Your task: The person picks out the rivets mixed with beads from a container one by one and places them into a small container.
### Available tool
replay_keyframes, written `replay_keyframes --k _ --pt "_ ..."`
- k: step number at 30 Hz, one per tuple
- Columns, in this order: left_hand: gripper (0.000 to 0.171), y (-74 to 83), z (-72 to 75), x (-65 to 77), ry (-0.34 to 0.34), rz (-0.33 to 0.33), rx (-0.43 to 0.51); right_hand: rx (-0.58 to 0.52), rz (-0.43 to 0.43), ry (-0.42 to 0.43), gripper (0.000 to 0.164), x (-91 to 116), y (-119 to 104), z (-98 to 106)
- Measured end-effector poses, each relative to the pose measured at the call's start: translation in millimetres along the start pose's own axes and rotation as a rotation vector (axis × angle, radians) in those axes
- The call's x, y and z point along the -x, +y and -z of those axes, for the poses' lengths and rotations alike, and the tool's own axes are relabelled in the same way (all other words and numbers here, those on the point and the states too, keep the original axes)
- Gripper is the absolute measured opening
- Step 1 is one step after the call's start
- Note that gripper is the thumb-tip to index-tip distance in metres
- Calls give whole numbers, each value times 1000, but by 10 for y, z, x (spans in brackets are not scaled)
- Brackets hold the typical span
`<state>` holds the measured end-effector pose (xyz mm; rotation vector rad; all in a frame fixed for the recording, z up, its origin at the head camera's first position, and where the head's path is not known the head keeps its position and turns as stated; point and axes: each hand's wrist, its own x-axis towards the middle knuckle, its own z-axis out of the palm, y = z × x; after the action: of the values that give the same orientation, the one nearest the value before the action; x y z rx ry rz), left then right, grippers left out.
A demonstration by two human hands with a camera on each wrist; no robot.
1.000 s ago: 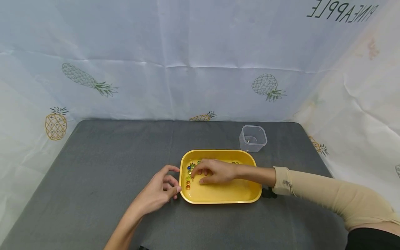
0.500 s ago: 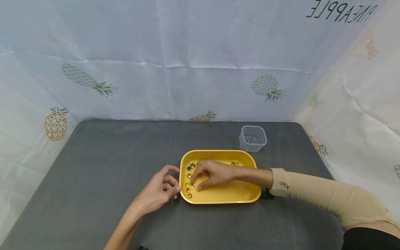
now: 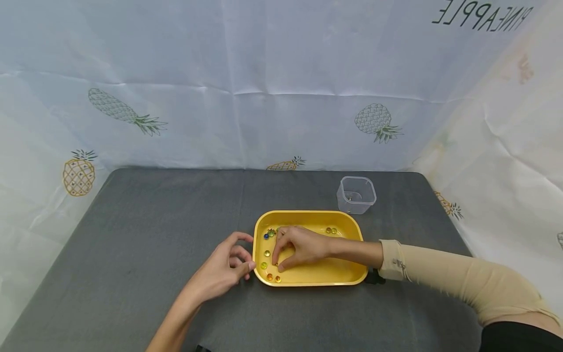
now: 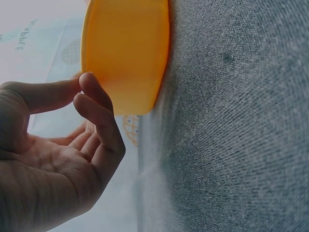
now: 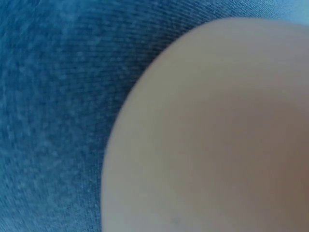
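Note:
A shallow yellow tray [image 3: 323, 276] lies on the grey table, with several glass marbles in it. My left hand [image 3: 222, 271] is at its left side, thumb and fingers curled at the rim, pinching it; the left wrist view shows the fingertips against the tray's edge. Inside the tray my right hand [image 3: 303, 246] pinches a tiny gold-coloured piece [image 3: 277, 264] between thumb and index finger. Orange marbles [image 3: 270, 276] lie just below those fingertips, a yellow-green marble [image 3: 264, 265] to their left, and a blue marble [image 3: 266, 236] further up. The right wrist view is blocked by blurred skin.
Behind the tray stands a clear plastic tub [image 3: 356, 195] with something tiny inside. Two marbles [image 3: 331, 230] sit near the tray's back right corner. A pineapple-printed cloth [image 3: 237, 98] hangs behind the grey table [image 3: 176, 210].
My right hand has moved slightly toward me and closed its thumb and index finger on the tiny gold-coloured piece. Orange marbles have rolled toward the tray's near edge. The left hand stays put.

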<state>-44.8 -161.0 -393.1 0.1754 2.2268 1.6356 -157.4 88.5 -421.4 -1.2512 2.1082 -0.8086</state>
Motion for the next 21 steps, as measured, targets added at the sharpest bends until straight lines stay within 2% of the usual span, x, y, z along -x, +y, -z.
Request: replay_keyframes --k 15,21 --pt "50 -4 -8 5 3 11 5 32 -7 11 9 39 6 -5" --pt "50 -18 -5 10 4 4 11 -55 -26 19 8 63 4 56"
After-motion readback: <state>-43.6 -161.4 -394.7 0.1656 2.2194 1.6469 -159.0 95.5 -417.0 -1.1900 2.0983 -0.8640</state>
